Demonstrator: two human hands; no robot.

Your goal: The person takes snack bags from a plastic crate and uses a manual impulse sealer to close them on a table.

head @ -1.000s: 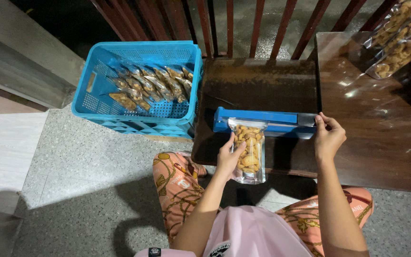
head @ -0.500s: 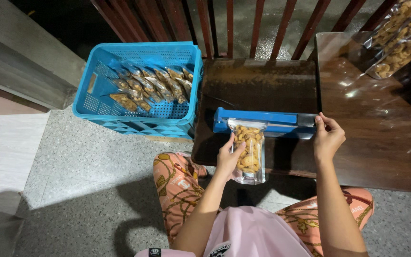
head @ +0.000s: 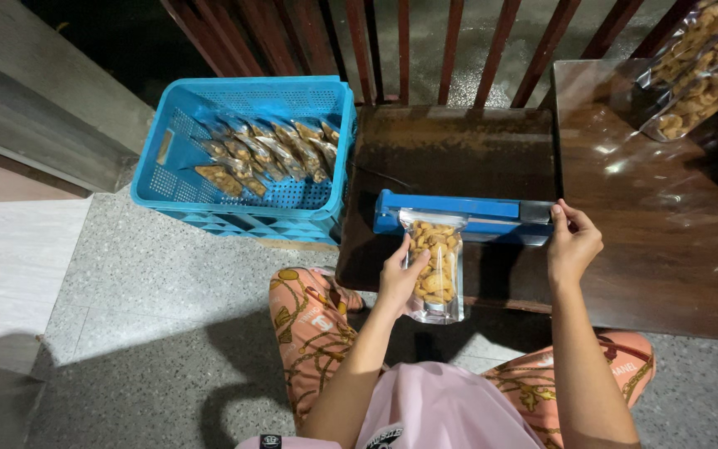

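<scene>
- Speckled stone floor [head: 168, 283] runs under a dark wooden table [head: 650, 249], with red-brown railing bars [head: 459, 41] behind.
- Nearest the camera, the person's knees in orange patterned trousers [head: 309, 333] sit just below the table's near edge.
- Left hand [head: 400, 278] is closed around the left side of a clear pouch of golden snacks [head: 435, 266]; thumb and fingers pinch it, and the pouch hangs upright over the table's near edge.
- The pouch's top lies tucked under the blue heat sealer [head: 467, 218], which lies across the table near its front-left corner.
- Right hand [head: 573, 243] rests on the sealer's right end, fingers curled down over the dark end of the bar and pressing it.
- Beyond the table's left edge, a blue plastic crate [head: 172, 137] stands on the floor, touching the table's side; sealed pouches [head: 268, 150] lie in overlapping rows inside it.
- At the table's far right corner lie bigger clear bags of the same snacks [head: 700, 71].
</scene>
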